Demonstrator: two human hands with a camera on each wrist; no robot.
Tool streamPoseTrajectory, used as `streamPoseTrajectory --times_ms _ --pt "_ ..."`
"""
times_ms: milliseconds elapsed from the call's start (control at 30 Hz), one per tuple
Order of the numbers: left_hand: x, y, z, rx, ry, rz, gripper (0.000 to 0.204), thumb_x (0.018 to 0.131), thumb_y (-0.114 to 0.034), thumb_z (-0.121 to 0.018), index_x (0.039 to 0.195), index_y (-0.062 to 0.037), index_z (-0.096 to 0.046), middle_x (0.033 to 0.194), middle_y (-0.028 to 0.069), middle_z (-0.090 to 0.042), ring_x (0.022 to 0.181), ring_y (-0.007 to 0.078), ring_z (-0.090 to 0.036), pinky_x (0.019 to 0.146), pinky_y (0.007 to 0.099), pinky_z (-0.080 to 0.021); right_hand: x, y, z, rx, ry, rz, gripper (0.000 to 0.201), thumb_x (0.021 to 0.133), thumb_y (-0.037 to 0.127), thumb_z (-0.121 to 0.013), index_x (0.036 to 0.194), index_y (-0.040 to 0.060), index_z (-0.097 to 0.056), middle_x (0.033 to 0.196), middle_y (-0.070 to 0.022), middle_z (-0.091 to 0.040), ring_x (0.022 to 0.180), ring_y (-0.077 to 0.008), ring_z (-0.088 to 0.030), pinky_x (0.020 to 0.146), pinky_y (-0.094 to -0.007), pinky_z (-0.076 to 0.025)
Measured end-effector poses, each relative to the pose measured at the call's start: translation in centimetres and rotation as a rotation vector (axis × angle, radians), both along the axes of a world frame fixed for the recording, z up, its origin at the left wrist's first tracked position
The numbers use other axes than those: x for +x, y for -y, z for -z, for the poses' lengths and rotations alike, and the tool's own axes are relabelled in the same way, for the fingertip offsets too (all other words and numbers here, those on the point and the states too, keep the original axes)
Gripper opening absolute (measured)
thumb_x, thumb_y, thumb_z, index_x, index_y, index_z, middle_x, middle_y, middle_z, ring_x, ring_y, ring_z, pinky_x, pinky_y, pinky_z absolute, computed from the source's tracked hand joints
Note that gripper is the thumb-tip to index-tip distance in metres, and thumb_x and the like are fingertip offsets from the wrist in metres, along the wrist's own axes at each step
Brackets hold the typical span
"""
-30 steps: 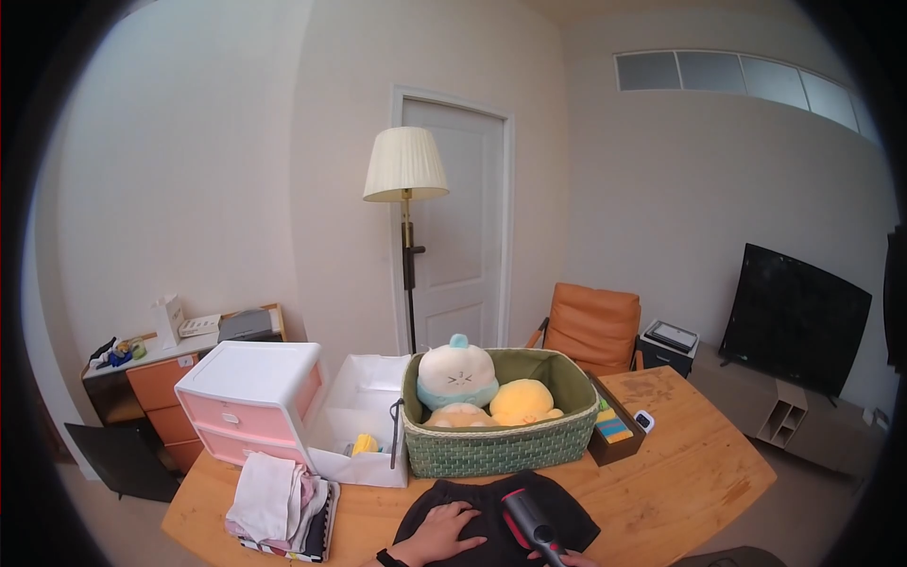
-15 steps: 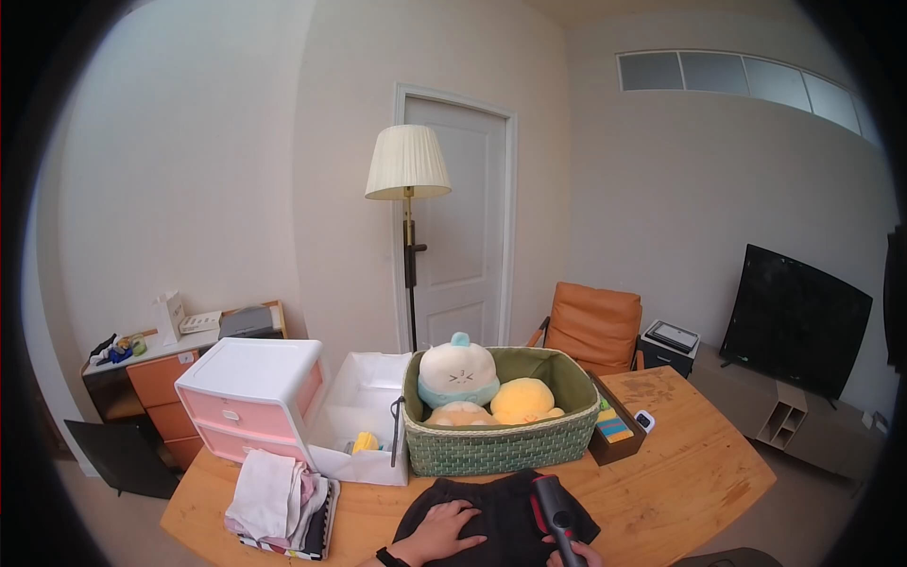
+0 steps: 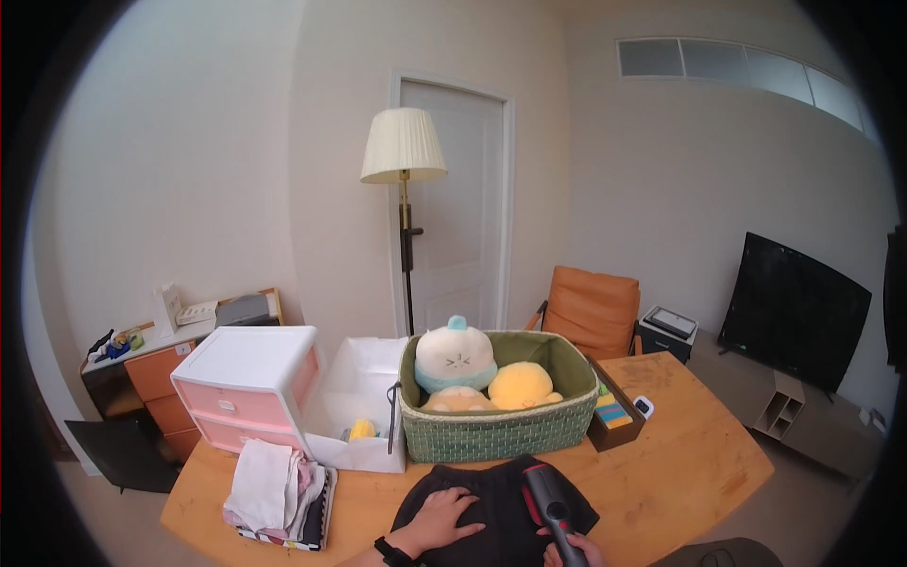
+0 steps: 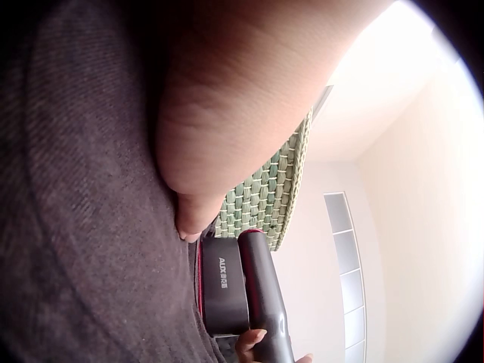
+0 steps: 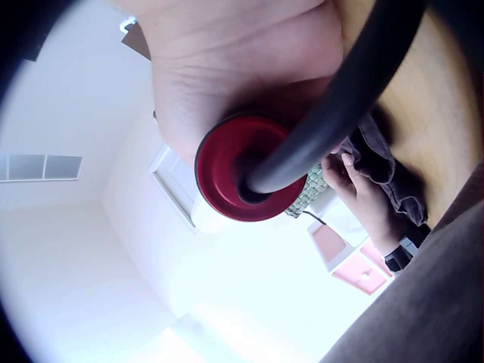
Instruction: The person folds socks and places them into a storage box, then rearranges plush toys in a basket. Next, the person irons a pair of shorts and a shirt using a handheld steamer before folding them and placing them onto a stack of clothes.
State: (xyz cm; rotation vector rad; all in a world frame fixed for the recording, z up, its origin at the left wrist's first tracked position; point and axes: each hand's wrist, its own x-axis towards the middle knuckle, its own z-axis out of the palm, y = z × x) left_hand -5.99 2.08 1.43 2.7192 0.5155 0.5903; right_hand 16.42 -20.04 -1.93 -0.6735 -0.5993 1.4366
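In the head view, a green woven basket (image 3: 496, 437) stands on the wooden table (image 3: 699, 463), and a dark garment (image 3: 496, 506) lies spread on the near side of the basket, under both hands. The left hand (image 3: 442, 518) rests flat on this garment, its fingers extended and a little apart, gripping nothing. To the right of it, also on the near side of the basket, the right hand (image 3: 581, 548) has its fingers curled around the handle of a handheld iron (image 3: 551, 501), which is over the right part of the garment. A pink drawer unit (image 3: 248, 389) is left of the basket; a brown box (image 3: 614, 416) is just beside its right end. In the left wrist view, the iron is nearer than the basket, its head against the cloth with a red edge, and some right-hand fingers show on its handle. In the right wrist view, the red end cap (image 5: 219, 181) of the iron, with a black cord (image 5: 333, 121), sits against the right palm, and the left hand lies on the garment nearer than the basket.
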Motion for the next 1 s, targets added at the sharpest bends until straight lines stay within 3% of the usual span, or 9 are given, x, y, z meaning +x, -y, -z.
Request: streamPoseTrajectory --times_ms 67,100,533,1000 --pt "-0.1 0.1 -0.1 0.004 0.01 -0.001 0.058 0.086 -0.048 -0.068 0.125 -0.0072 -0.06 0.126 0.013 -0.054 0.118 0.0323 -0.051 0.1 0.0431 -0.039 0.3 -0.1 -0.2 0.047 0.124 -0.111 0.055 0.1 0.039 -0.045 0.139 0.0005 -0.043 0.063 -0.0082 -0.053 0.054 -0.0182 -0.054 0.055 -0.0315 -0.045" --pt "-0.1 0.1 -0.2 0.008 0.018 0.0 0.057 0.085 -0.048 -0.068 0.125 -0.0073 -0.06 0.126 0.0131 -0.054 0.118 0.0324 -0.051 0.1 0.0428 -0.039 -0.5 0.6 -3.0 0.048 0.015 -0.198 0.054 0.097 0.031 -0.052 0.136 -0.0049 -0.041 0.069 -0.0073 -0.054 0.067 -0.0166 -0.055 0.069 -0.0282 -0.045" --pt "0.2 0.6 -1.3 -0.057 0.026 -0.014 0.056 0.082 -0.034 -0.074 0.127 -0.0041 -0.057 0.129 0.0148 -0.051 0.12 0.0339 -0.049 0.105 0.0427 -0.036 -1.5 0.7 -5.6 -0.109 0.064 -0.115 0.057 0.093 0.034 -0.057 0.132 -0.0046 -0.043 0.064 -0.0071 -0.053 0.06 -0.0151 -0.053 0.064 -0.0268 -0.045" --pt "0.3 0.7 -1.4 -0.044 0.022 -0.038 0.054 0.081 -0.034 -0.075 0.124 -0.0046 -0.059 0.129 0.0153 -0.052 0.121 0.0351 -0.049 0.104 0.0427 -0.037 -1.4 0.9 -5.4 -0.123 0.047 -0.211 0.06 0.09 0.036 -0.059 0.132 -0.0039 -0.044 0.062 -0.0053 -0.051 0.059 -0.0131 -0.052 0.062 -0.0263 -0.043"
